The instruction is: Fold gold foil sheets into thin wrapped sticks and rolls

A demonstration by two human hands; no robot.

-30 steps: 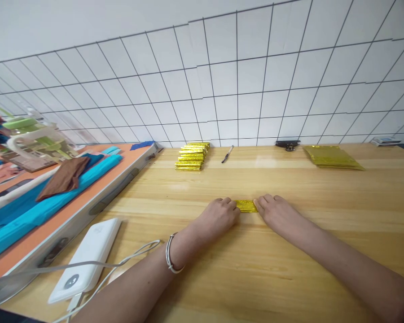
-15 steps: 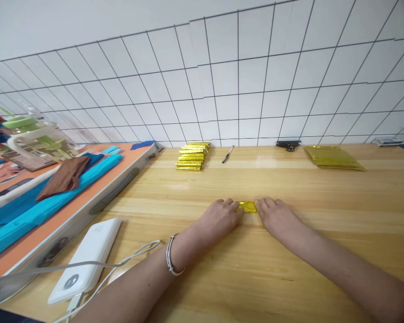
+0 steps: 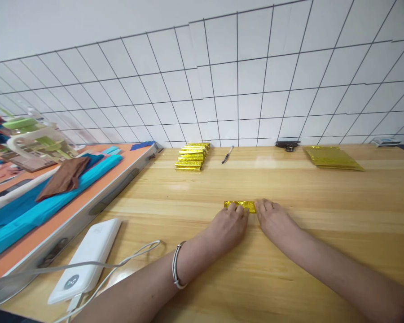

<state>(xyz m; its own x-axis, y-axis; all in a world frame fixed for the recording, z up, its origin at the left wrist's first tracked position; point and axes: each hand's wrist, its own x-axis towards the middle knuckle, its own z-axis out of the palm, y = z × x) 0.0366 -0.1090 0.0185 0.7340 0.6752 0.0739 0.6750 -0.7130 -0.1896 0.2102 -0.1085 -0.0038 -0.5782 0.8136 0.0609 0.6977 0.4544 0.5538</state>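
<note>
A narrow folded strip of shiny gold foil paper point(image 3: 229, 204) lies flat on the wooden table. My left hand point(image 3: 229, 226), with a silver bangle at its wrist, has its bent fingers pressed on the strip's front edge near the middle. At the strip's right end, the fingers of my right hand point(image 3: 272, 217) are held together and press down on it. Both hands are closed, and my thumbs are mostly hidden. Farther back, several folded gold foil strips point(image 3: 190, 158) lie in an overlapping row.
A pen point(image 3: 227, 154), a black clip-like object point(image 3: 288, 145) and a stack of gold foil sheets point(image 3: 335, 158) lie along the tiled wall. To the left are a white power bank point(image 3: 87, 255) with a cable and an orange-topped surface point(image 3: 128, 157) bearing coloured paper.
My left hand has shifted slightly right and toward me along the foil strip, uncovering its left end. My right hand stays almost in place.
</note>
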